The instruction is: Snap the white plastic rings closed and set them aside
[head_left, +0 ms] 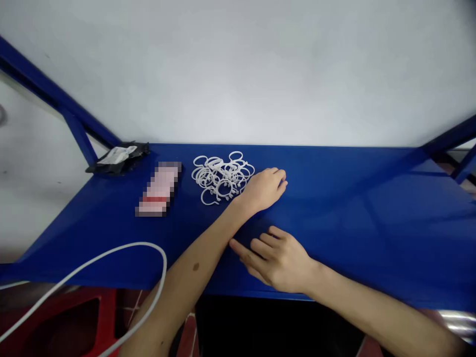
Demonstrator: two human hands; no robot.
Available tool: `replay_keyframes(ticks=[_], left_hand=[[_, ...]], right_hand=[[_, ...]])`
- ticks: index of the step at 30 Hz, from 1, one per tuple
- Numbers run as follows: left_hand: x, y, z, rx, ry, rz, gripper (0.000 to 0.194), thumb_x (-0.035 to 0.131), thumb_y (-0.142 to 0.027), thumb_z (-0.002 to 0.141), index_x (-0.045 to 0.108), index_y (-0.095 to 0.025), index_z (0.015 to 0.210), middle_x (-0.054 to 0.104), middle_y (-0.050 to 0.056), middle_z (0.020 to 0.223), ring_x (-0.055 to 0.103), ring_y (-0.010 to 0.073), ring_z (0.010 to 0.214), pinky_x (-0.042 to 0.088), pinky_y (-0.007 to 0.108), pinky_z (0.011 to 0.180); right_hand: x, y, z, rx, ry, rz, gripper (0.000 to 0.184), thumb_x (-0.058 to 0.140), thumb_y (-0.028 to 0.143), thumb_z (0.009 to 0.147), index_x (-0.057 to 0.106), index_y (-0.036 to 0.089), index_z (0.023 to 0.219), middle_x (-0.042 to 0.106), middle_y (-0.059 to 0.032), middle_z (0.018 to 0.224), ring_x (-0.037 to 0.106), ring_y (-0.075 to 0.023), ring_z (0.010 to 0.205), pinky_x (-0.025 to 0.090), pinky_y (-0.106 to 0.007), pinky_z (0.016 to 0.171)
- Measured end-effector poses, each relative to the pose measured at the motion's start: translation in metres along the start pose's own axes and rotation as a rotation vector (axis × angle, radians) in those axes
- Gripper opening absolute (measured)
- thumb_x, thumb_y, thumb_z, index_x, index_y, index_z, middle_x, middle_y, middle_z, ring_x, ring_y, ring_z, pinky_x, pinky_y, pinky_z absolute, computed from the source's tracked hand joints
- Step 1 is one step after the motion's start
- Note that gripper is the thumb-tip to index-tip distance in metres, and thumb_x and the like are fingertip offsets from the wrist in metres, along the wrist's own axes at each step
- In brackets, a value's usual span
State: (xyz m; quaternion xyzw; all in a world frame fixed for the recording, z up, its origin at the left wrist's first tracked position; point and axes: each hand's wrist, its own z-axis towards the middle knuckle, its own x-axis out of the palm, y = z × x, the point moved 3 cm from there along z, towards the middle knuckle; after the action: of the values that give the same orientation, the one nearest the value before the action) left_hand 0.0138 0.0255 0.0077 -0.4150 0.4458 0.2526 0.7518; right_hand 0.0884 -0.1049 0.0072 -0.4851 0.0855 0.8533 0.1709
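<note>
A tangled pile of white plastic rings, some with small notched ends, lies on the blue tabletop. My left hand rests just right of the pile, back upward, with its wrist by the nearest rings. Its fingers curl under, and whatever they may hold is hidden. Closer to the front edge, my right hand hovers or rests by my left forearm. Its index finger stretches toward that forearm while the other fingers bend loosely apart; nothing shows in them.
Left of the rings lies a pixelated pink, flat rectangular thing. A black plastic packet with a white label sits at the back left corner. A white cable loops across the front left. Below is a red stool. Blue frame bars flank the table.
</note>
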Motion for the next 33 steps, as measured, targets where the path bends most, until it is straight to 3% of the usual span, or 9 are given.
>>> replay_keyframes(ticks=[2, 4, 7, 9, 12, 16, 25, 30, 33], left_hand=[[-0.014, 0.004, -0.001, 0.033, 0.005, -0.091, 0.011, 0.053, -0.02, 0.096, 0.064, -0.018, 0.096, 0.071, 0.003, 0.096, 0.066, 0.015, 0.087, 0.052, 0.029, 0.081], [-0.036, 0.014, -0.007, 0.045, -0.069, -0.124, 0.013, 0.053, -0.018, 0.096, 0.065, -0.02, 0.1, 0.072, 0.002, 0.099, 0.066, 0.0145, 0.092, 0.051, 0.029, 0.087], [-0.07, 0.041, -0.025, -0.038, -0.151, -0.02, 0.023, 0.05, -0.011, 0.093, 0.066, -0.023, 0.103, 0.072, 0.001, 0.101, 0.063, 0.0156, 0.098, 0.05, 0.031, 0.089], [-0.084, 0.06, -0.039, -0.066, -0.13, 0.138, 0.03, 0.048, -0.006, 0.089, 0.069, -0.024, 0.101, 0.07, 0.002, 0.104, 0.058, 0.0198, 0.104, 0.049, 0.035, 0.09], [-0.086, 0.086, -0.056, -0.088, -0.037, 0.294, 0.04, 0.044, -0.001, 0.086, 0.072, -0.023, 0.104, 0.068, 0.006, 0.107, 0.054, 0.0239, 0.101, 0.048, 0.039, 0.088], [-0.076, 0.101, -0.064, -0.039, -0.028, 0.368, 0.03, 0.048, -0.011, 0.092, 0.072, -0.022, 0.107, 0.066, 0.008, 0.109, 0.052, 0.0252, 0.099, 0.044, 0.042, 0.091], [-0.079, 0.089, -0.066, 0.007, -0.178, 0.389, 0.01, 0.064, -0.029, 0.093, 0.068, -0.02, 0.095, 0.068, 0.006, 0.103, 0.052, 0.0248, 0.099, 0.043, 0.039, 0.086], [-0.076, 0.06, -0.064, 0.063, -0.32, 0.223, 0.008, 0.062, -0.026, 0.095, 0.065, -0.019, 0.095, 0.071, 0.004, 0.094, 0.057, 0.0217, 0.096, 0.046, 0.037, 0.088], [-0.062, 0.039, -0.064, 0.14, -0.316, 0.053, 0.006, 0.061, -0.023, 0.095, 0.064, -0.018, 0.093, 0.071, 0.002, 0.089, 0.06, 0.0173, 0.089, 0.048, 0.032, 0.086]], right_hand=[[-0.003, -0.005, 0.0, -0.01, -0.029, 0.018, 0.03, 0.052, 0.025, 0.1, 0.066, 0.013, 0.123, 0.06, 0.003, 0.066, 0.048, -0.0117, 0.055, 0.029, -0.033, 0.057], [-0.008, -0.018, -0.001, 0.044, -0.061, 0.019, 0.026, 0.054, 0.024, 0.099, 0.069, 0.013, 0.117, 0.061, 0.0026, 0.066, 0.049, -0.0115, 0.056, 0.03, -0.032, 0.057], [-0.011, -0.048, -0.004, 0.243, -0.049, -0.008, 0.025, 0.052, 0.026, 0.101, 0.071, 0.013, 0.111, 0.064, -0.001, 0.073, 0.053, -0.0125, 0.063, 0.035, -0.03, 0.061], [-0.011, -0.07, -0.009, 0.398, 0.0, -0.054, 0.028, 0.051, 0.03, 0.102, 0.071, 0.013, 0.112, 0.067, -0.0049, 0.082, 0.056, -0.0157, 0.072, 0.039, -0.03, 0.067], [-0.007, -0.097, -0.018, 0.552, 0.104, -0.119, 0.032, 0.051, 0.034, 0.101, 0.07, 0.014, 0.118, 0.067, -0.0099, 0.094, 0.057, -0.0219, 0.084, 0.045, -0.035, 0.077], [-0.001, -0.111, -0.025, 0.627, 0.164, -0.126, 0.037, 0.052, 0.036, 0.099, 0.067, 0.012, 0.124, 0.065, -0.014, 0.105, 0.055, -0.027, 0.093, 0.048, -0.042, 0.084], [0.004, -0.104, -0.024, 0.62, 0.134, -0.059, 0.036, 0.055, 0.036, 0.098, 0.067, 0.012, 0.122, 0.062, -0.0144, 0.107, 0.054, -0.0288, 0.097, 0.052, -0.048, 0.086], [0.0, -0.099, -0.02, 0.612, 0.029, 0.062, 0.036, 0.055, 0.033, 0.098, 0.061, 0.015, 0.128, 0.059, -0.0138, 0.112, 0.056, -0.0285, 0.104, 0.053, -0.048, 0.091], [-0.003, -0.092, -0.017, 0.629, -0.089, 0.23, 0.041, 0.054, 0.032, 0.099, 0.05, 0.018, 0.137, 0.056, -0.0127, 0.121, 0.061, -0.0224, 0.101, 0.056, -0.042, 0.089]])
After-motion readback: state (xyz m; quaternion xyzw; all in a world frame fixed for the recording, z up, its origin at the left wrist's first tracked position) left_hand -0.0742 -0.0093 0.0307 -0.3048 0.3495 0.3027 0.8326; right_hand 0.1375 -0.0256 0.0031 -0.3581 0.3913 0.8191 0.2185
